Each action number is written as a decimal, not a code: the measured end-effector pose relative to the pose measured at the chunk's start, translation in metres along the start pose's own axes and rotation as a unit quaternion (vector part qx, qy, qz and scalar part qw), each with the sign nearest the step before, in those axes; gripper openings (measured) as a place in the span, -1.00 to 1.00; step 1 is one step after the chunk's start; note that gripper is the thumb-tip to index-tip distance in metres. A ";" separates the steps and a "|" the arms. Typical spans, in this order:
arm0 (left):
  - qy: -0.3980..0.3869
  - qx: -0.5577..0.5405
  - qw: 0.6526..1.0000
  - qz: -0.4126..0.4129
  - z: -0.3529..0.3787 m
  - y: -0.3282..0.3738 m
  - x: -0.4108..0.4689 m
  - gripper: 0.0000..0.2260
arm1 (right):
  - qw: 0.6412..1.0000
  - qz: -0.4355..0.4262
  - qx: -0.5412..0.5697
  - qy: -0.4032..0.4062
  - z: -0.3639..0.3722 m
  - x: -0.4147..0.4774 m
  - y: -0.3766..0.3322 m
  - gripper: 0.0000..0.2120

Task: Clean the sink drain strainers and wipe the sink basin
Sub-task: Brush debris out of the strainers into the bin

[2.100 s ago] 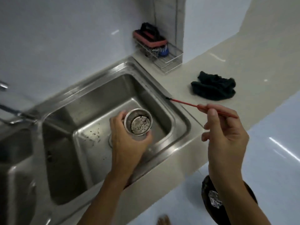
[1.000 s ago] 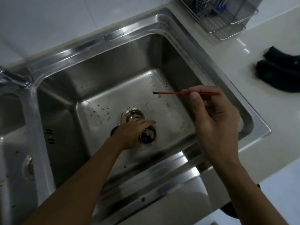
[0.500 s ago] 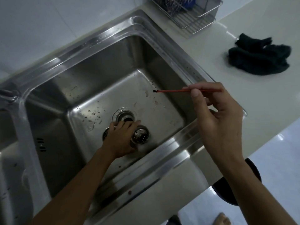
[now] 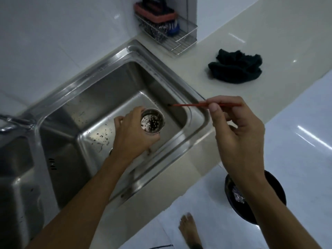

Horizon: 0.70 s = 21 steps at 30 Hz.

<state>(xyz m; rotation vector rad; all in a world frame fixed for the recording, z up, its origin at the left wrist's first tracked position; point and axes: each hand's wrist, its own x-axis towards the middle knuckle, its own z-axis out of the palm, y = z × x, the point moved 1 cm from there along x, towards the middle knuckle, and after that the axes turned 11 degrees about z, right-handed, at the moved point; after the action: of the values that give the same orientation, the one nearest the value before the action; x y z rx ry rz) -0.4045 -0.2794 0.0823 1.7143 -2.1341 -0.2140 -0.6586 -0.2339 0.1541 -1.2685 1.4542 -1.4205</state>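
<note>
My left hand (image 4: 133, 137) grips a round metal drain strainer (image 4: 152, 122) and holds it up above the floor of the right sink basin (image 4: 93, 112), its open side toward me with pale debris inside. My right hand (image 4: 237, 133) hovers over the sink's right rim and pinches a thin red stick (image 4: 194, 105). The stick's dark tip points left and ends just right of the strainer, apart from it. Dark specks dot the basin floor. My left hand and arm hide the drain opening.
A dark cloth (image 4: 235, 68) lies crumpled on the beige counter (image 4: 251, 33). A wire rack (image 4: 172, 36) with a sponge and scrubbers stands in the back corner. A second basin (image 4: 16, 177) and faucet (image 4: 12, 121) are at left. A dark bin (image 4: 274, 186) and a bare foot (image 4: 189, 229) are on the floor.
My left hand has lifted the strainer from the basin floor up toward the stick. The view has swung back so the counter, rack and floor show again.
</note>
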 end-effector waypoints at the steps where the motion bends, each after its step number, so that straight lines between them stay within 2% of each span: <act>1: 0.023 0.016 0.999 0.027 -0.008 0.026 0.008 -0.30 | 1.000 0.002 0.004 0.007 -0.015 -0.003 -0.004 -0.89; 6: 0.070 0.031 0.987 0.140 -0.011 0.156 0.026 -0.29 | 0.998 0.024 0.006 0.057 -0.111 -0.018 -0.009 -0.89; 12: 0.061 -0.002 0.965 0.254 0.066 0.280 0.014 -0.29 | 0.991 0.106 -0.010 0.084 -0.214 -0.053 0.044 -0.85; 16: 0.012 -0.037 0.958 0.283 0.142 0.315 -0.004 -0.32 | 0.980 0.158 -0.023 0.121 -0.256 -0.080 0.111 -0.84; 21: -0.060 -0.039 0.958 0.278 0.256 0.308 -0.041 -0.33 | 0.955 0.231 -0.030 0.186 -0.273 -0.113 0.227 -0.83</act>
<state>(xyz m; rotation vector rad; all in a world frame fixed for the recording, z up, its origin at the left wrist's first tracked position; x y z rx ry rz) -0.7762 -0.1982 -0.0493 1.0196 -2.5576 -0.2387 -0.9264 -0.0750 -0.0499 -0.6423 1.9060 -1.3385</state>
